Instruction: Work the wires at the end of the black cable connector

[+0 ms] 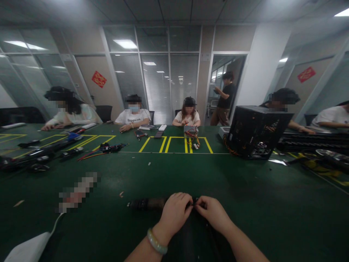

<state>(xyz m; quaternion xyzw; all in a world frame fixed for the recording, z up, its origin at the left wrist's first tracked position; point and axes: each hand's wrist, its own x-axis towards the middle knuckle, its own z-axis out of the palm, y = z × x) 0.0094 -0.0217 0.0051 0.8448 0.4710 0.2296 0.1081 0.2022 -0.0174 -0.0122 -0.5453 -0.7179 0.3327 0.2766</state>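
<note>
My left hand [174,213] and my right hand [214,213] meet at the near edge of the green table [245,203], fingers curled and pinched together on a dark bundle of cables [147,203]. The bundle runs left from my hands and also down toward me between my forearms. A pale green bangle [156,242] sits on my left wrist. What exactly the fingertips pinch is too dark to make out.
A black open computer case [256,131] stands at the right. Cables and dark parts [40,156] lie at the far left, a wire bundle [192,138] inside the yellow floor-tape markings. Several people sit round the table; one stands by the door. A white object [27,249] lies near left.
</note>
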